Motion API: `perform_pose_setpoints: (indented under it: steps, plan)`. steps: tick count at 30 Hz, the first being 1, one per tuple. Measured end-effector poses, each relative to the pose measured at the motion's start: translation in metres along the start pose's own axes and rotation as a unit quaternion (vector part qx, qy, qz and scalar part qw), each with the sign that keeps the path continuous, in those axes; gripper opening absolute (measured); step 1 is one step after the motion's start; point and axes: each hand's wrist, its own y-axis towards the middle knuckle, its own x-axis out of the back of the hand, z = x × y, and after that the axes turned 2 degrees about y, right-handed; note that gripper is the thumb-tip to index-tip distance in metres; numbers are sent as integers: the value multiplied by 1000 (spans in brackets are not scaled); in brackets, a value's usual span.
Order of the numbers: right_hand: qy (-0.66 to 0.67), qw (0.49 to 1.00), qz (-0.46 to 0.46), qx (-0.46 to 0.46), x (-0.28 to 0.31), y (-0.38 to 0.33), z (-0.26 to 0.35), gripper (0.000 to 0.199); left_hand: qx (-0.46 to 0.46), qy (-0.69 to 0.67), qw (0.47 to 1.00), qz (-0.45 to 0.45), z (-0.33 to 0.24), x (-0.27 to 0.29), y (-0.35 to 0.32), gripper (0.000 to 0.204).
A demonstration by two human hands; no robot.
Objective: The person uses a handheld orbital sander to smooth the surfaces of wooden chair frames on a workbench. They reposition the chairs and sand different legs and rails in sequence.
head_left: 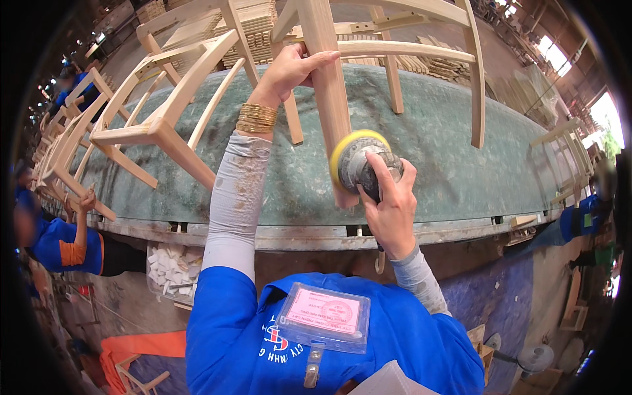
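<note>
A pale wooden chair frame (pixel 322 85) stands on the green worktable (pixel 447 171), one leg pointing toward me. My left hand (pixel 291 71) grips that leg near its upper part, thumb laid across the wood. In my right hand (pixel 390 207) is a round orbital sander (pixel 366 170) with a black and grey body and a yellow pad. The pad's edge rests against the side of the leg, close to its near end. My right fingers wrap over the top of the sander.
More unfinished chair frames (pixel 164 125) crowd the table's left side. Stacked wooden slats (pixel 243 29) lie beyond the table. A bin of white scraps (pixel 172 268) sits below the near edge at left. Other people in blue work at the far left (pixel 66 237) and right (pixel 579 217).
</note>
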Motion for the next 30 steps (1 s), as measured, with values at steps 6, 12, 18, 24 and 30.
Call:
perform_pose_setpoints:
  steps: [6, 12, 18, 24, 30]
  plan:
    - [2, 1000, -21, -3, -4, 18, 5, 62, 6, 6, 1000, 5, -3, 2, 1, 64]
    - [-7, 1000, -20, 1, -2, 10, 10, 62, -14, 15, 1000, 0, -1, 0, 3, 67]
    - [-14, 1000, -10, -8, -1, -4, 3, 63, -7, 33, 999, -9, -3, -1, 4, 65]
    - [-14, 999, -35, -11, -3, 23, 8, 63, -15, 19, 1000, -4, 0, 1, 9, 66]
    - [-9, 1000, 1, -16, 9, -10, 3, 64, -33, 24, 999, -3, -1, -2, 8, 68]
